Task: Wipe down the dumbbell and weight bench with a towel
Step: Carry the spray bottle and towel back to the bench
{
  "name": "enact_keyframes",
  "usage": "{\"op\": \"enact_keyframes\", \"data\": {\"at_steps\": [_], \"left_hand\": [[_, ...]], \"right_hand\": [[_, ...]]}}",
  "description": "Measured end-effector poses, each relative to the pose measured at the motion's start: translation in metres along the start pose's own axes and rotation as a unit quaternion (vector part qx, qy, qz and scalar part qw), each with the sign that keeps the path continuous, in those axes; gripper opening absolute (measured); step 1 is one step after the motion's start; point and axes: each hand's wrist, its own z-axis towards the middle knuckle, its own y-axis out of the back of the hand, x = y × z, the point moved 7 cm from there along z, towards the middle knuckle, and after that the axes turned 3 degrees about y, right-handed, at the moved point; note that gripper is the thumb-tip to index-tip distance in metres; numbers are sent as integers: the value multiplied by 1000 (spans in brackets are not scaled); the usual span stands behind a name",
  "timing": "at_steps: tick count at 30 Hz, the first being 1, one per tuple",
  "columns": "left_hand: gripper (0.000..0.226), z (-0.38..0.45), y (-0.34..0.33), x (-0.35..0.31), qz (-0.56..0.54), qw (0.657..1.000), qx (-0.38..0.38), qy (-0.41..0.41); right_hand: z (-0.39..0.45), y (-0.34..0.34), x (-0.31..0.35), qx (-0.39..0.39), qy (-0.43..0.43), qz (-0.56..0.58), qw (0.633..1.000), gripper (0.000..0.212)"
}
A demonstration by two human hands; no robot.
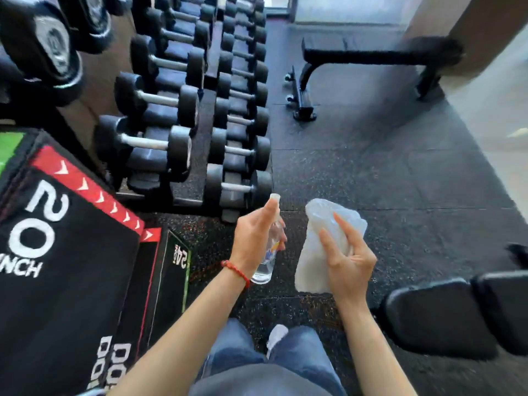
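My left hand (254, 238) grips a small clear spray bottle (267, 264), its white nozzle pointing up and toward the towel. My right hand (347, 261) holds a pale white towel (320, 224) bunched against the palm, fingers spread over it. Both hands hover over the dark rubber floor, about a hand's width apart. Black dumbbells fill a low rack ahead on the left; the nearest dumbbell (238, 187) lies just beyond the bottle. A black flat weight bench (371, 57) stands farther back on the right. A second padded bench (457, 315) sits close at my right.
A black plyo box (57, 252) marked "20 inch" with a red stripe stands at my left. Speckled rubber floor (385, 172) stretches between the rack and the far bench. My jeans and a white shoe (275, 335) show below.
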Motion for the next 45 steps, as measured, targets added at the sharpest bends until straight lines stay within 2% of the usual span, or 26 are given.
{"op": "enact_keyframes", "data": {"at_steps": [7,14,18,23,27,32,39,42,45], "left_hand": [[59,27,-133,25,53,989,138,19],[57,54,-236,51,90,954,274,80],[61,75,-297,70,139,908,375,128],[83,95,-358,81,226,832,491,124],[80,96,-388,96,265,775,553,150],[65,86,-411,125,335,709,600,158],[65,57,-435,174,405,628,642,172],[66,50,-442,194,434,616,634,173],[65,48,-447,211,457,621,616,159]], "right_hand": [[37,110,-28,-132,-24,-29,990,32],[54,173,-55,-259,-52,-41,963,36],[65,203,-65,-368,-64,-46,926,36],[66,219,-79,-504,-96,-35,858,29],[55,218,-86,-593,-129,-32,794,31],[28,216,-83,-678,-156,-42,717,30],[-14,233,-91,-740,-169,-27,650,31],[-24,247,-97,-751,-184,-29,634,32],[-31,263,-100,-756,-187,-26,627,33]]}}
